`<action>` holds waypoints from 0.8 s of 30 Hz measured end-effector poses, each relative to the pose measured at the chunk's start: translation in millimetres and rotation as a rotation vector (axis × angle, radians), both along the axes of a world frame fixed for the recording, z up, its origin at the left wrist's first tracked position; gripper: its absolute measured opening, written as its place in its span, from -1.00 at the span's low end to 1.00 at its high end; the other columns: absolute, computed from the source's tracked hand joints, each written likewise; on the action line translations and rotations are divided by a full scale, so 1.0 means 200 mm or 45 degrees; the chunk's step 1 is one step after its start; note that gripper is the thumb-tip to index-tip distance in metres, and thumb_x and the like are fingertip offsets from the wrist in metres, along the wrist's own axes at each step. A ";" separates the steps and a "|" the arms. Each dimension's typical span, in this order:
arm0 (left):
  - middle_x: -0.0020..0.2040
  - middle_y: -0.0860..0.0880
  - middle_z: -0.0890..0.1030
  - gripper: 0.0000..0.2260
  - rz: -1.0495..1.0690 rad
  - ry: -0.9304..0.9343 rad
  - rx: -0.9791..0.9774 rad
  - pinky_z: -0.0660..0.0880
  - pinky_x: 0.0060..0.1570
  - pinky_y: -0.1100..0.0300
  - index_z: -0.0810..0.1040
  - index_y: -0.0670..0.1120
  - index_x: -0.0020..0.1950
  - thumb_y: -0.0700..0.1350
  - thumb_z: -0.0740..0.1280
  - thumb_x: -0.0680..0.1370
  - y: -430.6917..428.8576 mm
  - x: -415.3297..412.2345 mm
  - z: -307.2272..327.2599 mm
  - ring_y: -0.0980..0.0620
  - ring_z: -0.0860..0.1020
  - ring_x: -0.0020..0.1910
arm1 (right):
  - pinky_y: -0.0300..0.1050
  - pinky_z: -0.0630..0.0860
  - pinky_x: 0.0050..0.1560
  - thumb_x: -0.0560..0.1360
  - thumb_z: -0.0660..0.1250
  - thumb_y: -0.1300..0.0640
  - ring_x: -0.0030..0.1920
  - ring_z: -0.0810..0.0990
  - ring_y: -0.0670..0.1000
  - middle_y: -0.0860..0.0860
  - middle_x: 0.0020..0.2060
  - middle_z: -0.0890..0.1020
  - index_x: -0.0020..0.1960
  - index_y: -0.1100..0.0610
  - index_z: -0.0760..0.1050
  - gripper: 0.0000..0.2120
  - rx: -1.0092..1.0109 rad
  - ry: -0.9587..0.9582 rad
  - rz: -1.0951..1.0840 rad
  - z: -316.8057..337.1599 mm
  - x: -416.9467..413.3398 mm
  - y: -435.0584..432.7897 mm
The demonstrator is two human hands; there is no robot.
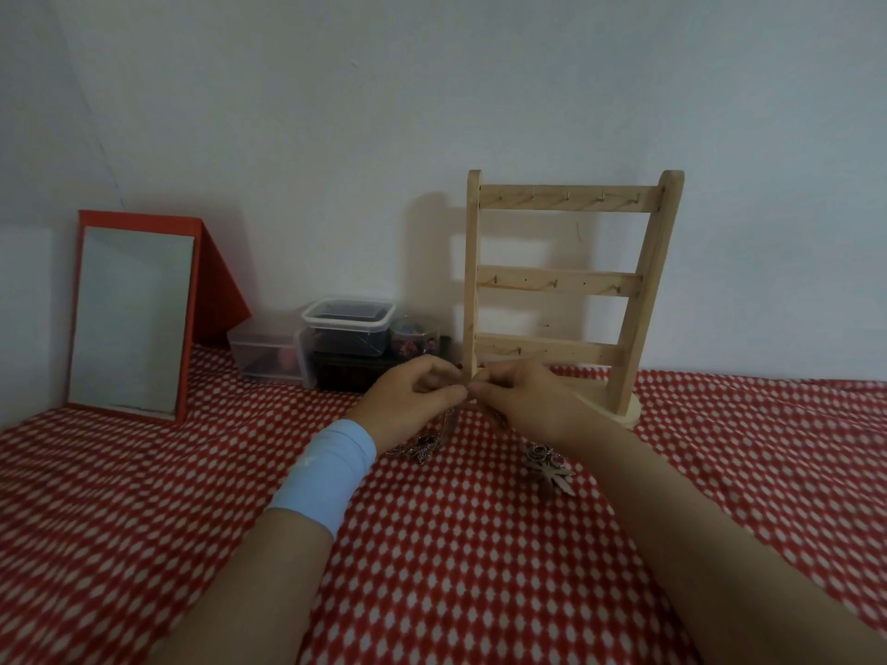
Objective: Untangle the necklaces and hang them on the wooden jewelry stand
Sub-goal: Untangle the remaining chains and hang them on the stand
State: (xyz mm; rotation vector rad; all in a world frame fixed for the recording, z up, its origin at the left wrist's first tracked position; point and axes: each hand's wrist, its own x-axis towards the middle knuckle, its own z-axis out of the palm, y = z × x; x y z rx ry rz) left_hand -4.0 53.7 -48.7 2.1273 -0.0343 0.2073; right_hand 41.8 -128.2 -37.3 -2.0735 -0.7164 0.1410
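The necklaces (452, 420) sit at the middle of the frame, their thin chains gathered at a knot between our two hands, just in front of the foot of the wooden jewelry stand (566, 280). From that point the chains drop down the frame in an inverted V. One runs lower left to a dark pendant (422, 446) and one lower right to a pale leaf-shaped pendant (552, 470). Both pendants lie flat on the red-and-white cloth (480, 568), so each necklace's long axis slants from the pinch outward and toward us.

Our left hand (413, 400) has its fingers curled and its thumb and forefinger pinching the chains. Our right hand (521, 400) mirrors it, its fingertips nipping the same spot from the other side. The links are too fine and blurred to tell which strand each hand holds.

We judge the untangling is under way and nothing hangs yet, since the hooks on all three bars look bare. To do it well, we should loosen the knot rather than pull, ease the strands apart sideways, and let the pendants' weight show which chain is which.

The stand is upright, leaning back slightly, with its bars facing us. A blue wristband (326, 472) wraps the left wrist. Clear plastic containers (345, 338) and a red-framed mirror (134, 314) stand at centre left.
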 end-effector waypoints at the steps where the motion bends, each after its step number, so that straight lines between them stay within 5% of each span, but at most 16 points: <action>1: -0.01 0.13 0.66 -0.86 -0.016 -0.027 0.023 0.51 0.10 0.26 0.64 0.05 0.08 -0.03 0.43 0.52 0.00 -0.01 0.00 0.21 0.60 0.02 | -0.38 0.44 -0.37 0.67 0.28 0.12 -0.47 0.51 -0.22 -0.11 -0.45 0.60 -0.13 0.02 0.63 -0.76 0.016 0.016 0.000 0.00 0.00 0.00; 8: -0.21 0.03 0.71 -0.88 0.049 -0.043 0.219 0.59 -0.01 0.14 0.69 0.03 -0.07 -0.03 0.36 0.57 0.02 0.01 0.00 0.11 0.66 -0.25 | -0.30 0.51 -0.06 0.62 0.36 0.05 -0.11 0.64 -0.17 -0.12 -0.14 0.69 -0.07 0.03 0.70 -0.83 -0.066 -0.062 -0.043 -0.02 0.00 0.02; 14: -0.09 0.07 0.55 -0.85 0.128 0.013 0.397 0.41 -0.03 0.19 0.51 0.01 -0.09 0.00 0.23 0.64 -0.01 0.02 -0.02 0.09 0.52 -0.06 | 0.02 0.63 -0.06 0.56 0.41 -0.09 -0.14 0.68 0.10 0.05 -0.22 0.73 -0.14 0.05 0.74 -0.74 -0.275 -0.097 -0.043 -0.02 0.02 0.01; 21: 0.02 -0.02 0.58 -0.80 -0.105 0.228 0.753 0.49 0.08 0.11 0.54 -0.04 0.05 0.01 0.17 0.66 0.01 0.00 0.02 0.02 0.55 0.01 | -0.19 0.53 -0.04 0.62 0.34 0.09 -0.19 0.59 -0.20 -0.15 -0.26 0.65 -0.14 -0.01 0.65 -0.81 -0.114 -0.083 -0.090 -0.01 0.00 0.01; 24: -0.06 -0.01 0.58 -0.83 -0.039 0.127 0.510 0.50 0.01 0.09 0.51 -0.02 -0.02 -0.02 0.17 0.65 0.01 -0.01 0.03 0.01 0.55 -0.04 | -0.35 0.40 -0.24 0.66 0.29 0.12 -0.41 0.52 -0.33 -0.27 -0.47 0.59 -0.06 0.11 0.68 -0.78 0.083 0.011 -0.095 0.00 -0.01 0.01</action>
